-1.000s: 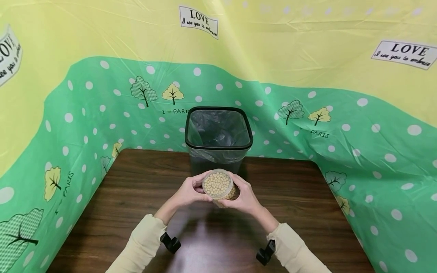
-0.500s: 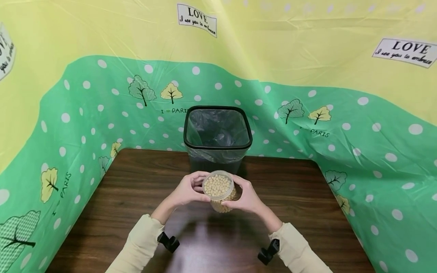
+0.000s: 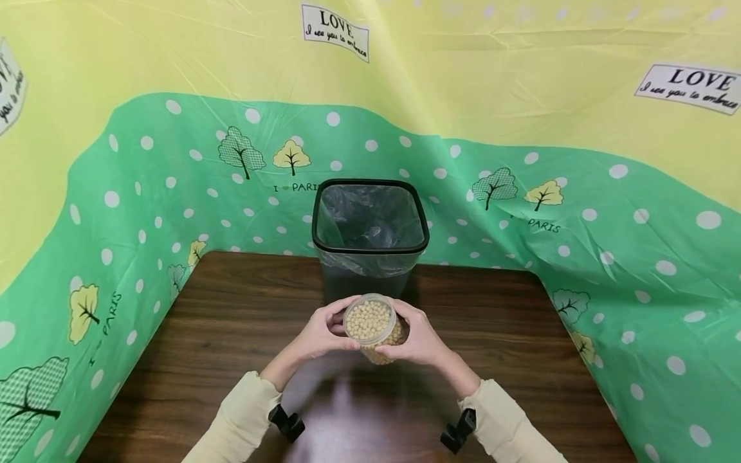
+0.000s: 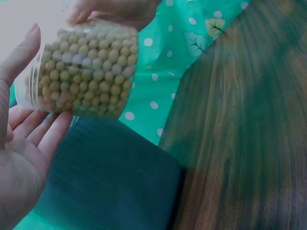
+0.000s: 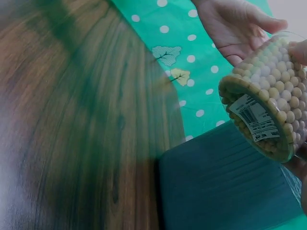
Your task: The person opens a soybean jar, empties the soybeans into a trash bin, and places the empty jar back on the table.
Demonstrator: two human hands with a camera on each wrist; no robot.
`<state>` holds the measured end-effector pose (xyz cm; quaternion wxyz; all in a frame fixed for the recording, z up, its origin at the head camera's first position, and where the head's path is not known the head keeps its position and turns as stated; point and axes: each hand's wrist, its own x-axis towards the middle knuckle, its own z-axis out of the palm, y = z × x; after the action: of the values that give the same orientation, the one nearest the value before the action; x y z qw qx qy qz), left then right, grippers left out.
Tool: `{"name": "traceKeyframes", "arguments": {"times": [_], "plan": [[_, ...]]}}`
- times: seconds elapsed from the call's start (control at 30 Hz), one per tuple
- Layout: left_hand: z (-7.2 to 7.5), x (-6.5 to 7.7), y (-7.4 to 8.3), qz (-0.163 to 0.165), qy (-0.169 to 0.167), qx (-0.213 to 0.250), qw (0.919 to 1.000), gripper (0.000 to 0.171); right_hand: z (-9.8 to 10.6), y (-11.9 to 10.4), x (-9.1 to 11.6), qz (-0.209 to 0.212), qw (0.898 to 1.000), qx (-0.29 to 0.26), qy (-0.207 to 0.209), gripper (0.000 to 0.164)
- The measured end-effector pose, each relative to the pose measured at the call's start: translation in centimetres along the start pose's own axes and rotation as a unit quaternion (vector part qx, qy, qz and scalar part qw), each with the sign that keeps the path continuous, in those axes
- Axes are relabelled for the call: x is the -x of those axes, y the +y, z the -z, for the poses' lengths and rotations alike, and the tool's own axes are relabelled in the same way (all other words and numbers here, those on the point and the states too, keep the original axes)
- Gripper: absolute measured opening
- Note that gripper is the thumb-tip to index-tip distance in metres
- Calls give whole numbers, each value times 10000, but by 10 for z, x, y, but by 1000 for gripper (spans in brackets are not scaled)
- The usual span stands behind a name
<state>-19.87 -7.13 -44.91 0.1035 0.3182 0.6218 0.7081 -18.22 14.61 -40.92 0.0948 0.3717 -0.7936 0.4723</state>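
Note:
A clear plastic jar full of round, pale beige beans, perhaps soybeans, is held above the table in front of the bin. In the head view its round top tilts toward me. My left hand holds the jar's left side near the top, its thumb in front and its fingers behind. On the other side my right hand grips the jar's body between thumb and fingers. The left wrist view shows the beans through the clear wall. A white barcode label is on the jar's base in the right wrist view.
Just beyond the hands, a dark bin with a black rim and a clear plastic liner stands at the back of the brown wooden table. A green and yellow printed cloth hangs around the back and sides.
The jar and both hands have come slightly down and toward me in the head view. Both hands keep their hold, and the bin stays where it was.

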Motion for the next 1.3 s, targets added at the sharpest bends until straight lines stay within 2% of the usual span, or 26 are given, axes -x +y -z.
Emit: {"name": "traceKeyframes", "arguments": {"times": [0.13,0.23,0.3,0.5,0.57,0.67,0.77,0.93,1.07,1.2,1.3], "plan": [[-4,-1,0,-88,230,21,9997,85,1,-2,-2,171,9994,261,149,74],[-5,-3,3,-19,358,-25,9994,86,4,-3,-5,189,9987,422,214,76],[-3,-5,5,72,316,-87,9994,83,6,-3,-5,97,9991,378,179,77],[9,-6,9,238,-41,-163,9996,73,9,-3,-3,-462,9981,-339,-227,75],[10,-5,8,222,-69,-138,9996,72,10,-4,-3,-509,9975,-329,-354,75],[10,-3,5,168,28,-135,9998,74,12,-8,-5,-328,9984,-57,-454,75],[7,-1,4,100,158,-84,9998,75,11,-9,-4,-135,9989,259,-357,77],[0,-2,4,71,540,-208,9983,74,6,-3,-2,146,9985,504,142,80],[-1,-3,7,90,669,-327,9972,69,5,0,-2,30,9995,244,216,79],[5,-5,10,97,339,-100,9993,68,10,-1,0,-461,9985,-296,-66,75],[7,-5,11,129,-15,53,9999,75,13,-5,1,-644,9969,-389,-242,73]]}}
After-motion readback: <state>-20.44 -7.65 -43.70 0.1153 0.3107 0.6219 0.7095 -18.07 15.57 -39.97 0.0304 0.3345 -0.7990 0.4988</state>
